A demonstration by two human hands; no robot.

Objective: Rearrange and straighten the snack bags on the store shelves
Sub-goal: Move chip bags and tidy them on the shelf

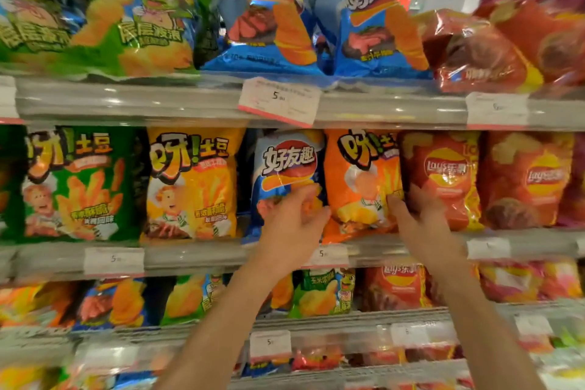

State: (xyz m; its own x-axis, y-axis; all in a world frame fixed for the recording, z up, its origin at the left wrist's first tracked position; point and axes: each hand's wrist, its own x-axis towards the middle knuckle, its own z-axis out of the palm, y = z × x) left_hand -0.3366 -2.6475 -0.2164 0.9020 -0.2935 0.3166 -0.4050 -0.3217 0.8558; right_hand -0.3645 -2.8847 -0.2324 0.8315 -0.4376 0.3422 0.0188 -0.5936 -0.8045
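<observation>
Orange bag (357, 187) between hands | left hand (294, 218) grips blue bag (285, 168) | right hand (421, 215) fingers spread

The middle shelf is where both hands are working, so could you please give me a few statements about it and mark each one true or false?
1. The left hand rests on the blue crisp bag. True.
2. The right hand is on the green fries bag. False: it sits between the orange fries bag and the red Lay's bag.
3. The yellow fries bag stands left of the blue crisp bag. True.
4. The price tag on the upper rail hangs straight. False: it is tilted.
</observation>
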